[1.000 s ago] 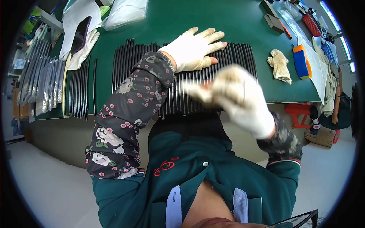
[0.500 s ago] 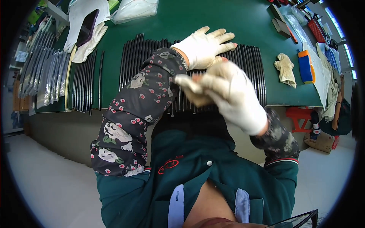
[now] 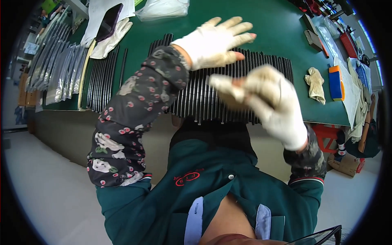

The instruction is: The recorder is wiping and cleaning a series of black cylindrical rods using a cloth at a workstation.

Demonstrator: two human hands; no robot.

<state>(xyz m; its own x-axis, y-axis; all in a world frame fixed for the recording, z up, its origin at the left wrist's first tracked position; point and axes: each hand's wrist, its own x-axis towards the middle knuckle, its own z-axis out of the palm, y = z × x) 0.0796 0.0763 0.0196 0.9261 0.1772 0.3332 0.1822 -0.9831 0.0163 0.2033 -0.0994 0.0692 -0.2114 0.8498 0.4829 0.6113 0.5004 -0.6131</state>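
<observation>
A long row of black rods lies side by side at the front of the green table. Over the far part of the row my left hand, in a white glove with bare fingertips, is spread flat with its fingers apart. It holds nothing; whether it touches the rods I cannot tell. My right hand, gloved as well, is closed on a folded whitish cloth above the right half of the row. That cloth is partly smeared by motion, and its underside looks tan.
At left lie a smaller group of black rods, a single rod, a glove under a phone, and bagged rods. At right are a crumpled glove, a blue-and-orange block and a red basket. Another person's arm shows at far right.
My left hand has shifted slightly away from the right hand, opening a gap between them. My right hand, still gripping the cloth, has moved a little right and nearer. The whole view has shifted slightly.
</observation>
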